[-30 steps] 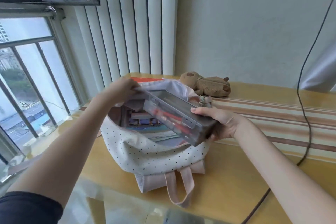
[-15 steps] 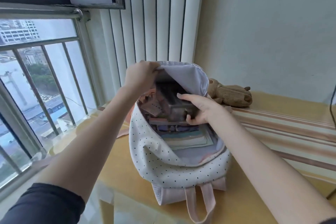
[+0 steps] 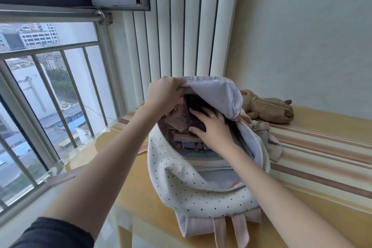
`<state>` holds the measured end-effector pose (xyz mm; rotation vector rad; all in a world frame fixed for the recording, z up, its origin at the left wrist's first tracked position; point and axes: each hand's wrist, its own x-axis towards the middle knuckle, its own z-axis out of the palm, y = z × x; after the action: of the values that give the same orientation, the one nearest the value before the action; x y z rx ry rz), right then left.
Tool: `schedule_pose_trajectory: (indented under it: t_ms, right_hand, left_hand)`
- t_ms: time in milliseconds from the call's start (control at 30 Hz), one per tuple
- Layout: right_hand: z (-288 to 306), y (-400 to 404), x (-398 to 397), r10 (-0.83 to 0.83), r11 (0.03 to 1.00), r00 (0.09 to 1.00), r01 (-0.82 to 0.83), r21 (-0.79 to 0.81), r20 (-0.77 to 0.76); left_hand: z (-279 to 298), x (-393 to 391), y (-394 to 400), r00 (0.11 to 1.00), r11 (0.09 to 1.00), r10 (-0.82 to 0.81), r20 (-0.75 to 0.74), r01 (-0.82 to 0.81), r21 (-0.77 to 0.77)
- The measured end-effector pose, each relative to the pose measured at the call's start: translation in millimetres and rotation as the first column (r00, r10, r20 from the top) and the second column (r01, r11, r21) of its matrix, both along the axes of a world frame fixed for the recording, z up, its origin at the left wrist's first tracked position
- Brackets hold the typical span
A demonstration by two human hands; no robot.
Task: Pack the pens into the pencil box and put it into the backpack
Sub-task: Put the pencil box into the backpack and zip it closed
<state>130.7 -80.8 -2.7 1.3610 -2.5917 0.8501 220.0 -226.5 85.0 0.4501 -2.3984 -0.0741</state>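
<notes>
Inside the mouth of the backpack, which our left hand pinches open by its flap, our right hand presses flat, fingers straight, on the half-hidden pencil box, best slid down alongside the books.

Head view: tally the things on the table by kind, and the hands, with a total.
Backpack: 1
Pencil box, partly inside the backpack: 1
Plush toy: 1
Hands: 2, left hand gripping the flap, right hand pressing on the box
Total: 5
</notes>
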Motion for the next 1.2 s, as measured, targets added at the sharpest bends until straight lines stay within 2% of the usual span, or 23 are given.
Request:
schedule_pose_trajectory:
  t_ms: [100,267,333,433,500,600,700,767,833,900,933,967,1000,1100,1133,1200]
  right_hand:
    - [0,-12,-10,0.035,0.999,0.999,-0.035,-0.009,-0.037]
    - [0,-17,-8,-0.018,0.999,0.994,0.022,0.03,-0.112]
    - [-3,-6,-5,-0.055,0.998,0.984,0.047,-0.049,-0.172]
    - [-8,8,-2,-0.032,0.984,0.979,-0.005,-0.181,-0.203]
    - [-7,11,-1,-0.007,0.983,0.984,-0.026,-0.182,-0.177]
    - [-1,11,-1,0.009,0.988,0.999,-0.016,-0.157,-0.047]
    - [3,15,2,0.048,0.991,0.999,-0.05,-0.121,-0.022]
    - [3,24,9,-0.012,0.979,0.99,-0.018,-0.205,-0.144]
    - [6,35,18,-0.204,0.89,0.935,0.054,-0.453,-0.289]
    - [13,39,20,-0.386,0.76,0.866,0.103,-0.642,-0.319]
    - [19,39,19,-0.424,0.735,0.856,0.134,-0.664,-0.296]
    - [26,37,17,-0.423,0.748,0.866,0.167,-0.642,-0.268]
    - [35,38,17,-0.388,0.796,0.886,0.184,-0.576,-0.253]
    - [54,35,15,-0.209,0.96,0.918,0.126,-0.251,-0.336]
    - [57,35,15,-0.142,0.982,0.921,0.086,-0.166,-0.363]
    - [60,40,23,-0.079,0.991,0.933,0.034,-0.133,-0.352]
  left_hand:
    - [-6,4,-1,1.0,0.999,-0.015,0.024,0.014,0.047]
    - [-12,10,4,0.999,0.989,-0.009,0.036,0.004,0.147]
    - [-12,13,7,1.0,0.981,-0.012,0.021,0.007,0.196]
    - [-17,15,8,1.0,0.965,-0.009,-0.017,0.014,0.262]
    - [-21,15,9,0.998,0.945,-0.045,-0.04,0.056,0.323]
    - [-26,15,11,0.991,0.936,-0.119,-0.069,0.135,0.324]
    - [-25,21,15,0.988,0.909,-0.095,-0.125,0.137,0.394]
    - [-23,27,18,0.982,0.856,-0.089,-0.167,0.161,0.491]
    - [-21,35,18,0.969,0.75,-0.083,-0.235,0.216,0.625]
    - [-19,43,18,0.949,0.574,-0.043,-0.311,0.278,0.77]
    - [-19,46,17,0.94,0.481,-0.033,-0.339,0.312,0.819]
    - [-19,50,18,0.937,0.423,-0.036,-0.349,0.331,0.844]
    - [-20,53,17,0.94,0.408,-0.057,-0.337,0.33,0.851]
    - [-24,62,17,0.929,0.412,-0.292,-0.227,0.336,0.847]
    - [-25,65,18,0.902,0.396,-0.389,-0.186,0.347,0.85]
    - [-29,74,20,0.86,0.388,-0.484,-0.159,0.374,0.842]
